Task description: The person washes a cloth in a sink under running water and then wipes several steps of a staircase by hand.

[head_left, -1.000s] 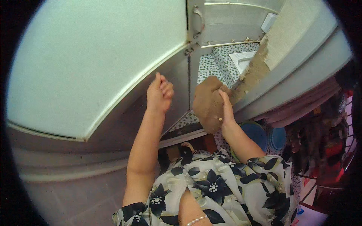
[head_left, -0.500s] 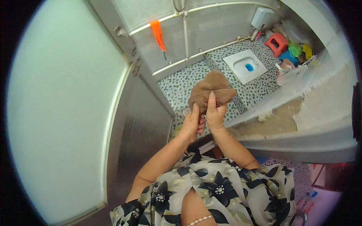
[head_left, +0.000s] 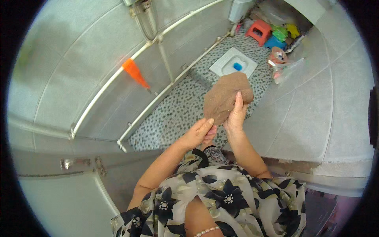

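Note:
Between my hands, in front of my body, is a brown cloth (head_left: 225, 96), spread partly flat and somewhat creased. The fingers of my left hand (head_left: 202, 131) are closed on its lower left corner, thumb on top. My right hand (head_left: 236, 114) grips its right side, with the thumb lying over the cloth and the other fingers hidden beneath. Beyond the cloth, a white squat toilet (head_left: 233, 64) with blue water is set into the floor.
Green-and-white mosaic flooring (head_left: 173, 114) has a raised step. White pipes (head_left: 103, 90) run along the left wall, with an orange cloth (head_left: 136, 74) hanging there. A red stool (head_left: 259, 31) and plastic bags (head_left: 281, 65) stand far right. The door (head_left: 59, 201) is behind at left.
I have moved forward past the door into the tiled room, and the view has turned. The brown cloth is spread wider, and my left hand has shifted to its lower corner.

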`<state>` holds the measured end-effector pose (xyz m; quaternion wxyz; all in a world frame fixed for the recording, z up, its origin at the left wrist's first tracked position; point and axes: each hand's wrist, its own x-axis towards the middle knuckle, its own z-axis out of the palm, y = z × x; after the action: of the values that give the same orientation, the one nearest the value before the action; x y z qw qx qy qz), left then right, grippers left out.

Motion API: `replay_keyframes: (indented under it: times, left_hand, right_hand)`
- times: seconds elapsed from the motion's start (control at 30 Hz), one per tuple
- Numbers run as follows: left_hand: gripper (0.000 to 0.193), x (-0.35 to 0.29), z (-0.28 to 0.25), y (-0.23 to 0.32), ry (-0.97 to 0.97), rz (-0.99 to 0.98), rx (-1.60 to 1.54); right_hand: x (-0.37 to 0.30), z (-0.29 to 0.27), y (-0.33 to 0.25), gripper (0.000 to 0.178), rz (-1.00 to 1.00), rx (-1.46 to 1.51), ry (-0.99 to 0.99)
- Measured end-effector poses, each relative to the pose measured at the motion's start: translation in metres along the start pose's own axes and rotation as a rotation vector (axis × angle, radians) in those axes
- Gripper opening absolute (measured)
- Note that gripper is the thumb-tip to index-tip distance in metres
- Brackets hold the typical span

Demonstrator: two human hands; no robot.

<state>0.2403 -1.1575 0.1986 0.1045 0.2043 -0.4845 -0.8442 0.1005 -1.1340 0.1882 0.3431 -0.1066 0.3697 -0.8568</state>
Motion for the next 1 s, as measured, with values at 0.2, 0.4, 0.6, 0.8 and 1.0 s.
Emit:
replay_keyframes:
  times: [0.2, 0.4, 0.6, 0.8, 1.0]
  left_hand:
    - [0.014, 0.094, -0.034, 0.015, -0.251, -0.123, -0.322]
    - [0.018, 0.195, -0.085, 0.035, -0.284, -0.275, -0.222]
    - [0.011, 0.277, -0.142, 0.062, -0.035, -0.140, 0.003]
    - [0.010, 0.386, -0.196, 0.075, 0.150, -0.235, -0.224]
    - [0.012, 0.517, -0.222, 0.114, 0.030, -0.217, -0.142]
  right_hand:
    - [0.092, -0.027, -0.005, 0.044, 0.088, 0.089, 0.152]
    - [0.199, -0.051, -0.022, 0.045, 0.073, 0.134, 0.510]
    - [0.268, -0.110, -0.078, 0.044, -0.216, -0.165, 0.636]
    - [0.331, -0.110, -0.088, 0.040, -0.374, -0.193, 0.696]
    - [0.390, -0.095, -0.105, 0.044, -0.472, -0.119, 0.693]
